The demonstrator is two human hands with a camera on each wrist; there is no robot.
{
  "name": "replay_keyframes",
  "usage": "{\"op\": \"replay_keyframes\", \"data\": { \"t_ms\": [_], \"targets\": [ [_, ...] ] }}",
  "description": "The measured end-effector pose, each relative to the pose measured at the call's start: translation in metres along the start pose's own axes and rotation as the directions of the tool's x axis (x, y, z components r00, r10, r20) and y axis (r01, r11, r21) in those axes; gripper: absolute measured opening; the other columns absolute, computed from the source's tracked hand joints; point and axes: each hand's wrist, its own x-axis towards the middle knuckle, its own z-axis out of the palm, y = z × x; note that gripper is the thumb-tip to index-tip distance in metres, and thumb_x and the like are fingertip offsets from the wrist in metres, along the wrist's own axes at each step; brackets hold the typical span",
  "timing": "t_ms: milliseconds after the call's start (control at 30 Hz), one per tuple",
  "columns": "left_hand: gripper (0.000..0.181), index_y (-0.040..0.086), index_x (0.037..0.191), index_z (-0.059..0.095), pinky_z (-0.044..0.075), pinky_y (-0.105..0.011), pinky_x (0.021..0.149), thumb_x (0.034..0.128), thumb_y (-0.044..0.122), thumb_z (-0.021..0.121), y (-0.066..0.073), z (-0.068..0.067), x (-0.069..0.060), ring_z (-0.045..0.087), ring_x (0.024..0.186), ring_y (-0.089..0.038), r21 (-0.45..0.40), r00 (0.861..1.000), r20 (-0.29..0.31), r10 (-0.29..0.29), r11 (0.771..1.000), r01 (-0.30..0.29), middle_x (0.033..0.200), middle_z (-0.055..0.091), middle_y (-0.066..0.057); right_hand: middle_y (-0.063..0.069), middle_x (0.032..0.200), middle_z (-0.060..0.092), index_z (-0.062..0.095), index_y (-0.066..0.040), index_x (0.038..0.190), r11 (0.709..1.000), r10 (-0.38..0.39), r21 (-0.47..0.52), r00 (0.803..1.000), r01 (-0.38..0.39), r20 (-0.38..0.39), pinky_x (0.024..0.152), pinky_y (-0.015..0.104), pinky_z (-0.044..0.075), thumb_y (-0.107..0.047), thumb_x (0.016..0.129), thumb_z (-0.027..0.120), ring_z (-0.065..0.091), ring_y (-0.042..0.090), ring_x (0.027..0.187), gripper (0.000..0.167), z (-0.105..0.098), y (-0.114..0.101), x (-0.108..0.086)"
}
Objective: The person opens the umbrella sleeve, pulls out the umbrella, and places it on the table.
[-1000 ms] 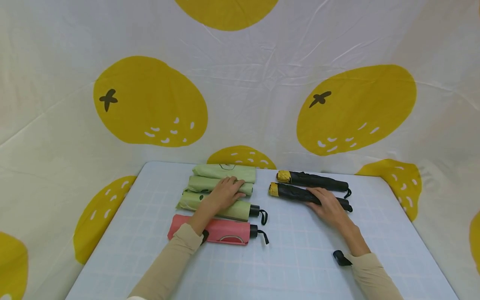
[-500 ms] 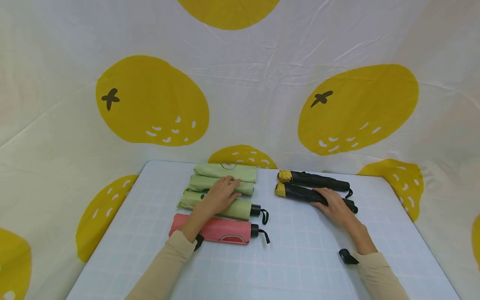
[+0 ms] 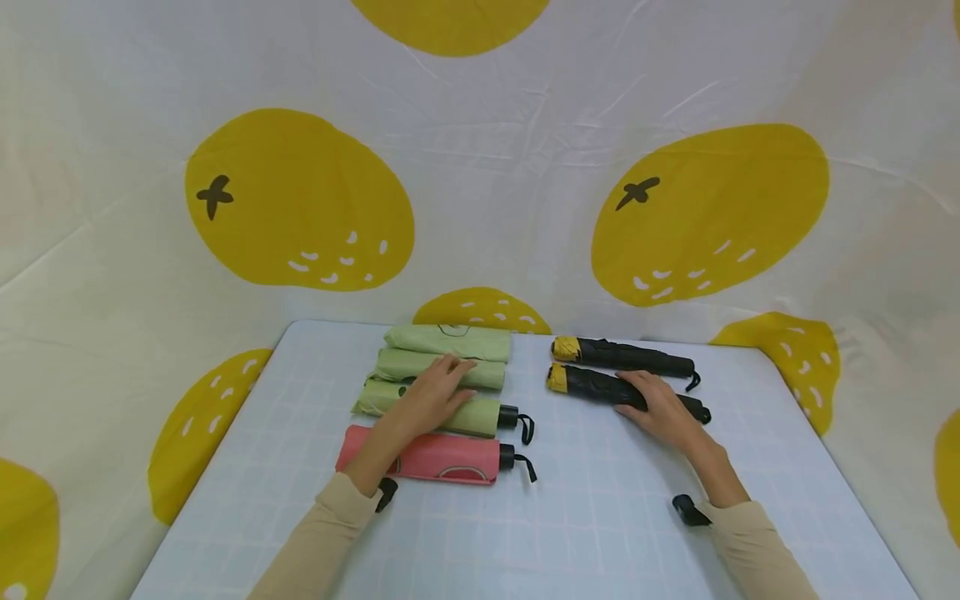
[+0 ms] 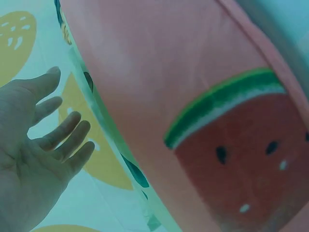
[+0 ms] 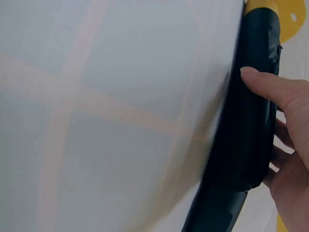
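In the head view my left hand [image 3: 426,402] is over the green folded umbrellas, its fingers loosely extended. The left wrist view shows those fingers spread and holding nothing; whether they touch the cloth cannot be told. Under the hand lie a middle green umbrella [image 3: 397,364] and a nearer green umbrella [image 3: 478,417] with a black handle. A pink umbrella [image 3: 457,458] with a watermelon print lies below the left wrist. My right hand [image 3: 662,412] grips the nearer black umbrella [image 3: 596,384], thumb [image 5: 260,82] on its near side and fingers behind.
Another green umbrella [image 3: 450,342] lies farthest back on the left. A second black umbrella [image 3: 637,356] with a yellow end lies just behind the gripped one. The white checked table [image 3: 570,533] ends against a fruit-print curtain [image 3: 495,183].
The nearer black umbrella has shifted slightly right with my right hand, its yellow end now nearly in line with the one behind. My left hand has drawn back a little.
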Motion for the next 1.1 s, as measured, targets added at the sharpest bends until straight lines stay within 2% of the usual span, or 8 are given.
{"op": "replay_keyframes", "data": {
  "t_ms": [267, 400, 700, 900, 1100],
  "targets": [
    [0.047, -0.002, 0.139, 0.058, 0.052, -0.043, 0.087, 0.0978, 0.016, 0.072, 0.001, 0.000, -0.009, 0.058, 0.102, -0.030, -0.027, 1.000, -0.006, 0.012, 1.000, -0.012, 0.120, 0.059, -0.017, 0.021, 0.129, 0.062, 0.061, 0.002, 0.136, 0.996, -0.088, 0.013, 0.993, 0.090, -0.075, 0.101, 0.062, 0.045, -0.008, 0.085, 0.084, 0.056, 0.043, 0.120, 0.056, 0.002, -0.016, -0.002],
    [0.046, -0.001, 0.139, 0.059, 0.051, -0.040, 0.084, 0.0983, 0.017, 0.072, 0.001, 0.000, -0.014, 0.056, 0.097, -0.025, -0.055, 1.000, 0.015, 0.017, 0.998, -0.016, 0.119, 0.059, -0.017, 0.020, 0.129, 0.062, 0.063, 0.002, 0.133, 0.991, -0.134, 0.006, 0.984, 0.136, -0.115, 0.100, 0.059, 0.046, -0.006, 0.085, 0.084, 0.057, 0.041, 0.120, 0.053, 0.003, -0.026, 0.000],
    [0.052, 0.001, 0.141, 0.057, 0.052, -0.037, 0.082, 0.0969, 0.022, 0.074, 0.003, 0.000, -0.025, 0.053, 0.092, -0.020, -0.102, 0.998, 0.069, 0.014, 0.995, -0.007, 0.116, 0.060, -0.014, 0.019, 0.125, 0.065, 0.067, 0.002, 0.126, 0.961, -0.270, -0.002, 0.941, 0.275, -0.203, 0.095, 0.056, 0.049, -0.001, 0.080, 0.086, 0.061, 0.039, 0.115, 0.050, 0.015, -0.044, 0.005],
    [0.055, 0.000, 0.143, 0.055, 0.052, -0.040, 0.084, 0.0966, 0.023, 0.074, 0.003, 0.000, -0.028, 0.054, 0.094, -0.022, -0.103, 0.997, 0.071, 0.014, 0.995, -0.007, 0.119, 0.059, -0.015, 0.017, 0.124, 0.065, 0.067, 0.002, 0.126, 0.956, -0.282, 0.035, 0.942, 0.293, -0.185, 0.093, 0.055, 0.050, -0.002, 0.081, 0.085, 0.061, 0.036, 0.113, 0.049, 0.018, -0.060, 0.010],
    [0.059, -0.001, 0.143, 0.054, 0.053, -0.046, 0.093, 0.0936, 0.021, 0.078, 0.001, 0.001, -0.031, 0.058, 0.107, -0.028, -0.091, 0.994, 0.112, 0.007, 0.996, 0.003, 0.126, 0.058, -0.017, 0.017, 0.125, 0.065, 0.067, 0.003, 0.126, 0.953, -0.281, 0.070, 0.945, 0.295, -0.166, 0.096, 0.056, 0.049, -0.003, 0.083, 0.085, 0.061, 0.036, 0.115, 0.047, 0.022, -0.076, 0.014]
  ]
}}
